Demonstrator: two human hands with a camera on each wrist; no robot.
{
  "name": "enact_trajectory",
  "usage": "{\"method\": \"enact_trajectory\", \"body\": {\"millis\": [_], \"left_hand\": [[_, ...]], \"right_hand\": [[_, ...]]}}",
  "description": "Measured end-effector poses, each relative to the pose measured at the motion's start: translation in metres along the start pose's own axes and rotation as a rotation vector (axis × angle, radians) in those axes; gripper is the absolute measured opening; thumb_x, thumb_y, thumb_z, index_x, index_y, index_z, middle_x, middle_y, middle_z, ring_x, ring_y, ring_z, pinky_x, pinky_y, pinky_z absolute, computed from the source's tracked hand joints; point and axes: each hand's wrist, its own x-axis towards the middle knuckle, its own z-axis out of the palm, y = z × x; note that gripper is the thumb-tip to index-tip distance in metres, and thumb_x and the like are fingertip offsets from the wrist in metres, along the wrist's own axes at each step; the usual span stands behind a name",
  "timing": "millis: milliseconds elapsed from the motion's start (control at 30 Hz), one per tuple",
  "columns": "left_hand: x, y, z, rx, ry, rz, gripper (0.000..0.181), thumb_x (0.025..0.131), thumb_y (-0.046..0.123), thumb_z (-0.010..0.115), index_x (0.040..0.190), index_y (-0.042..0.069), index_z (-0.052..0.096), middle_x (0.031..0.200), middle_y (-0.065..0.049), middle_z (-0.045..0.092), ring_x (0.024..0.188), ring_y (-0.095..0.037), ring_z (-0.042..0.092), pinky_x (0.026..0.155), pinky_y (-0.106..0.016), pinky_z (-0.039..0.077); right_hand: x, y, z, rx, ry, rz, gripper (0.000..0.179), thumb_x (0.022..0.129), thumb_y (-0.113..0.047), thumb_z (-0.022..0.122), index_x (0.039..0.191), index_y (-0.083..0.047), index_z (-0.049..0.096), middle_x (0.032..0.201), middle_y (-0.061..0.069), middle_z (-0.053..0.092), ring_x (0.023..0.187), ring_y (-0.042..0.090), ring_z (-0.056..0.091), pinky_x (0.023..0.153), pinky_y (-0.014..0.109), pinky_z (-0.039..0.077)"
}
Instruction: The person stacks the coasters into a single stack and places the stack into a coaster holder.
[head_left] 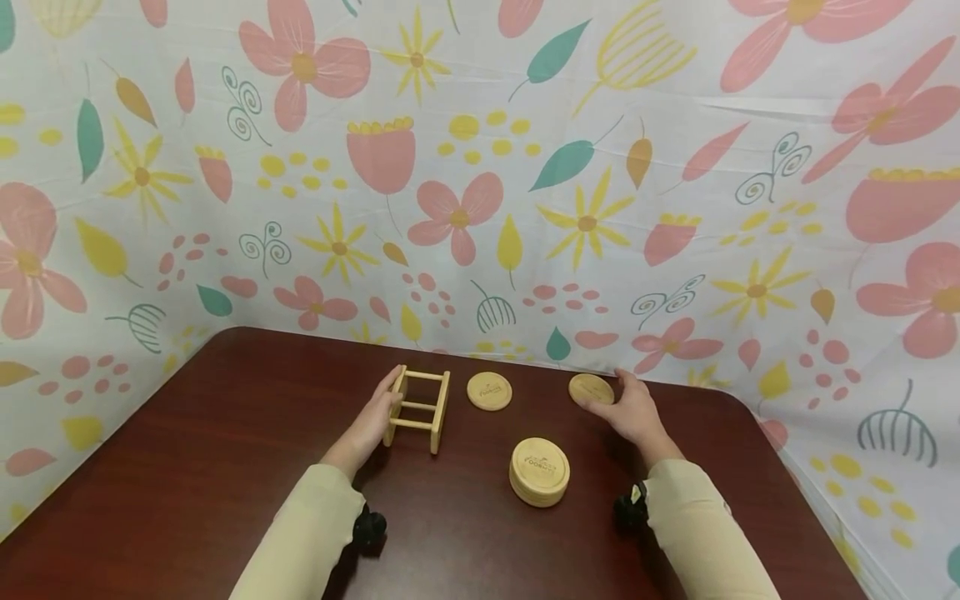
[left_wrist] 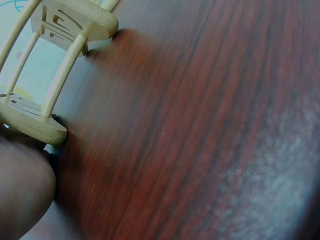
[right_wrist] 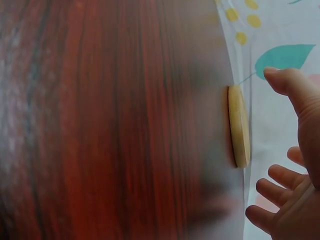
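Observation:
My left hand (head_left: 372,419) grips the left end panel of a small wooden coaster rack (head_left: 442,412), which has two end panels joined by thin rods. In the left wrist view the rack (left_wrist: 33,125) shows slotted cut-outs in its panels, and part of the hand sits against the near panel. Over at the right, my right hand (head_left: 633,412) reaches around a round wooden coaster (head_left: 588,387) lying flat near the table's back edge. The right wrist view has the thumb and fingers (right_wrist: 275,192) spread, with a gap between them and the coaster (right_wrist: 239,127).
Another wooden coaster (head_left: 490,391) lies between the rack and the right-hand coaster. Nearer the front stands a stack of coasters (head_left: 539,471) with lettering on top. Everything rests on a dark red-brown table (head_left: 225,467), backed by a flower-printed cloth (head_left: 465,317).

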Motion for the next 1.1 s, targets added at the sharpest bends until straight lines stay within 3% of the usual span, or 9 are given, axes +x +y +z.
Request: {"method": "enact_trajectory", "body": {"millis": [433,867,1100], "left_hand": [[0.002,-0.002,-0.002,-0.007,0.006,0.005,0.058,0.099,0.022,0.025,0.153,0.029,0.007,0.160,-0.006,-0.002,0.145,-0.037,0.005,0.110,-0.066,0.008],[0.001,-0.002,-0.001,0.000,0.004,0.021,0.058,0.099,0.020,0.025,0.154,0.025,0.007,0.160,-0.007,-0.002,0.145,-0.038,0.003,0.110,-0.065,0.008],[0.002,-0.002,-0.002,0.004,-0.004,0.015,0.058,0.099,0.021,0.024,0.153,0.029,0.006,0.160,-0.005,-0.002,0.146,-0.036,0.004,0.111,-0.065,0.008]], "right_hand": [[0.006,0.006,0.004,-0.033,-0.061,0.012,0.106,0.076,-0.057,0.068,0.148,0.003,0.019,0.145,0.032,0.028,0.130,0.049,0.031,0.102,0.061,0.032],[0.008,0.010,0.007,-0.035,-0.119,0.063,0.113,0.074,-0.060,0.068,0.148,0.006,0.014,0.146,0.032,0.028,0.131,0.049,0.032,0.104,0.058,0.033],[0.011,0.007,0.006,-0.047,-0.123,0.072,0.110,0.075,-0.057,0.070,0.148,0.007,0.017,0.147,0.032,0.028,0.132,0.049,0.031,0.105,0.058,0.032]]}}
